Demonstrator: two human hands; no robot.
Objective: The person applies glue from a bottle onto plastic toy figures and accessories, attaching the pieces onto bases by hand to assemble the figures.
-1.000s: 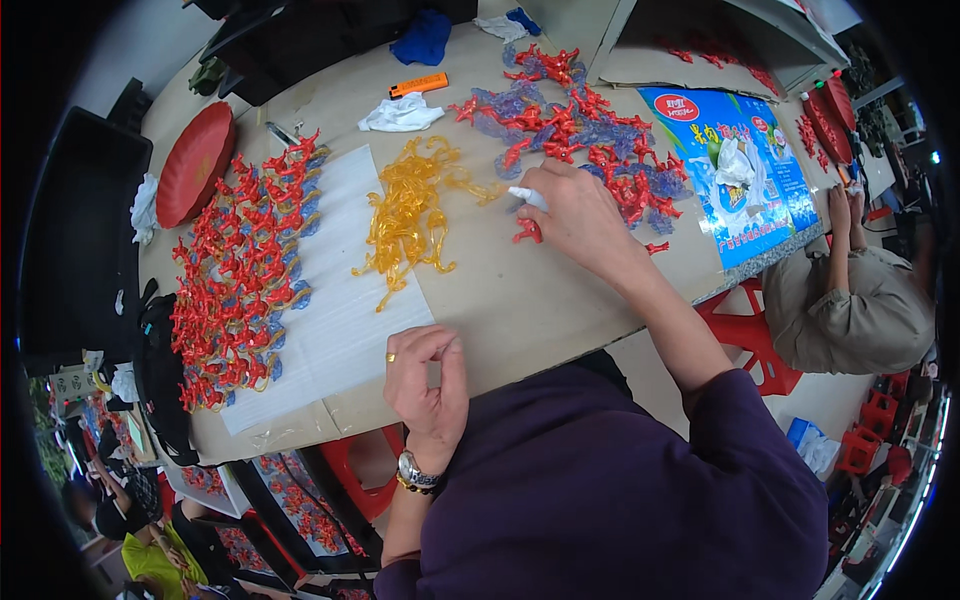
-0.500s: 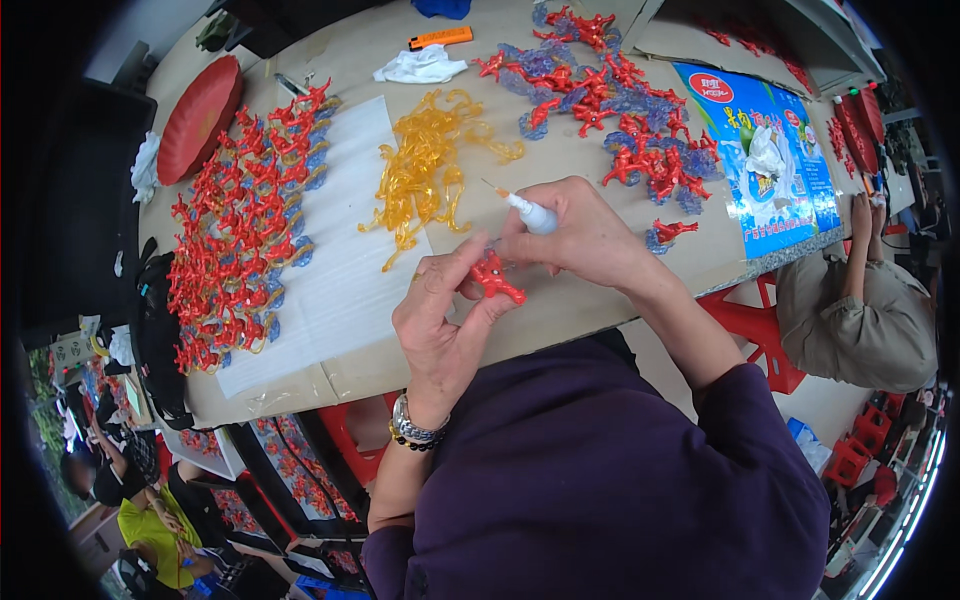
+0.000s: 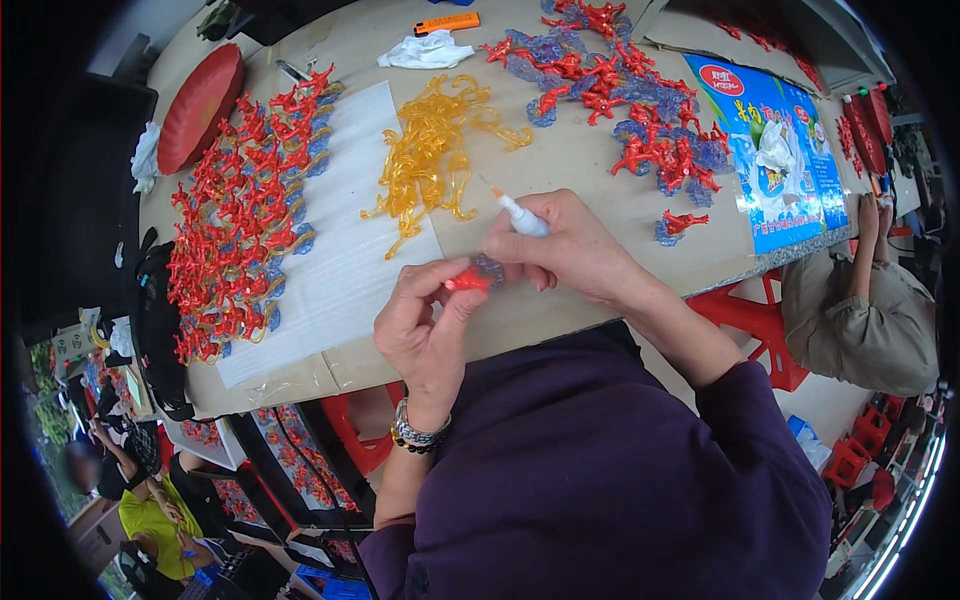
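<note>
Between the thumb and fingers of my left hand (image 3: 418, 325) is a small red figurine (image 3: 467, 281), blurred by motion. A translucent bluish piece (image 3: 488, 268) shows at its right end, against my right fingertips; whether they grip it I cannot tell. My right hand (image 3: 585, 248) is closed round a white squeeze bottle (image 3: 528, 221) with an orange collar and a thin needle tip, pointing up and left, away from the figurine. Beyond my hands lies a heap of translucent yellow curled pieces (image 3: 425, 150), partly on a white sheet (image 3: 350, 200).
Rows of red figurines (image 3: 235, 220) on bluish bases fill the left. More figurines (image 3: 655, 150) lie at the right, near a blue printed sheet (image 3: 775, 150). A red dish (image 3: 202, 108), a crumpled tissue (image 3: 425, 50) and an orange box-shaped item (image 3: 447, 23) sit farther back. A co-worker (image 3: 850, 310) sits at right.
My left hand has drawn slightly left, and the figurine has turned to lie more sideways, its bluish piece now showing. The bottle stays in my right hand. The whole view has shifted a little.
</note>
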